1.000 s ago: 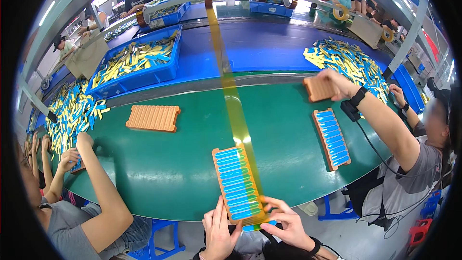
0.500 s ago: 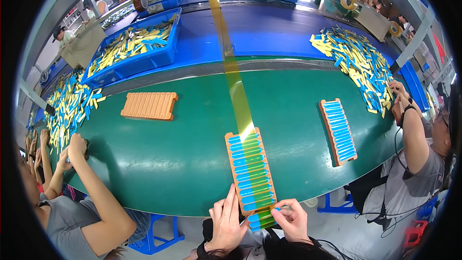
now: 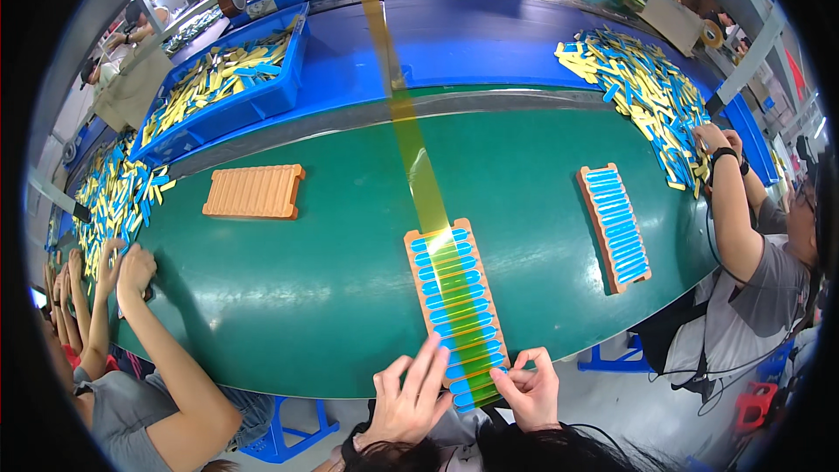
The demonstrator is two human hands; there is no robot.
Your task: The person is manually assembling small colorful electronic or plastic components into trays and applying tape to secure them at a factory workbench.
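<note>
While your left grip [image 3: 406,398] is unclasped, its fingers spread at the left edge of the orange tray [image 3: 462,225], your right grip [image 3: 529,392] has thumb and fingertips drawn together at the right edge; whether they pinch the yellow tape [image 3: 428,192] cannot be told; the orange tray lies between and ahead of both grips on the green worktop [image 3: 350,280]; the yellow tape runs lengthwise over its blue pieces [image 3: 431,273]; well beyond your left grip sits a ridged tray [image 3: 254,192]; beyond your right grip, further right, sits another filled tray [image 3: 601,245].
</note>
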